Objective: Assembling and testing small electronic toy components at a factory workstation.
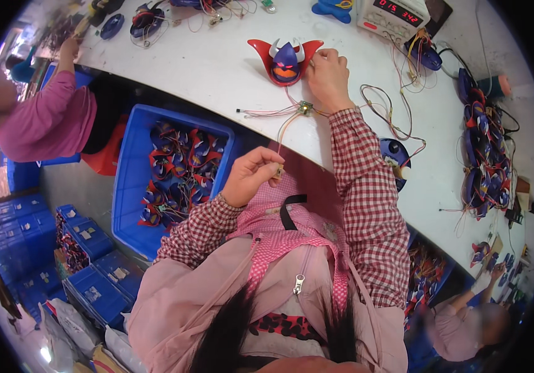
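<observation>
My left hand: (pixel 251 177) closed in a pinch on a small yellowish part (pixel 279 171), held near the worktop's front edge.
My right hand: (pixel 330 73) fingers curled against the red collar's right side; I cannot tell whether they grip it.
Toy head: (pixel 286 63) purple, with pale horns and glowing red eyes, on the white worktop (pixel 217 68) in front of me.
Circuit board: (pixel 305 109) just below the toy head, wires spreading from it.
Blue bin: (pixel 129 180) to my left, holding more toy heads.
</observation>
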Demonstrator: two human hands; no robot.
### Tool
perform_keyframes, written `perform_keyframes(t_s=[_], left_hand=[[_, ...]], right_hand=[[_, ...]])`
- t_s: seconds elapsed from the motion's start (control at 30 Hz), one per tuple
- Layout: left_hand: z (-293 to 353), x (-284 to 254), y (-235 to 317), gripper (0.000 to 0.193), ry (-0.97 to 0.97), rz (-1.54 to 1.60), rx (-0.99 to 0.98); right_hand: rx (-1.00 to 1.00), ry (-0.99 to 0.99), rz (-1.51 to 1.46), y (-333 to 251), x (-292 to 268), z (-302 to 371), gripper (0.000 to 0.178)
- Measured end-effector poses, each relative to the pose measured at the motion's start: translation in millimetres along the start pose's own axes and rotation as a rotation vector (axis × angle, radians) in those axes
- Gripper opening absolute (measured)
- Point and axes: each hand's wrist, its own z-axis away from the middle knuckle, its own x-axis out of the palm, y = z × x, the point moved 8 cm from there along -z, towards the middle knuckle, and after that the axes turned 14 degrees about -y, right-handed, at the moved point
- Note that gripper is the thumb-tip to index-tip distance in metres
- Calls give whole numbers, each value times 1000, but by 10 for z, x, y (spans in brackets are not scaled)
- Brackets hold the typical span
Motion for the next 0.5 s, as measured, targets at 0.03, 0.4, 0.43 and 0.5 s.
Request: perform_keyframes(t_s=[0.03,0.4,0.43,0.5], left_hand=[[0,2,-30,13,-6,14,-9],[-30,-57,-82,15,-12,51,-7],[-24,-57,-68,16,-8,46,-8],[-20,-58,-46,17,-3,44,-12]], right_hand=[[-8,-49,42,-43,55,-19,21],[205,-17,-577,91,-418,507,27],[206,-22,-576,56,-496,611,27],[252,-117,-742,26,-523,826,23]])
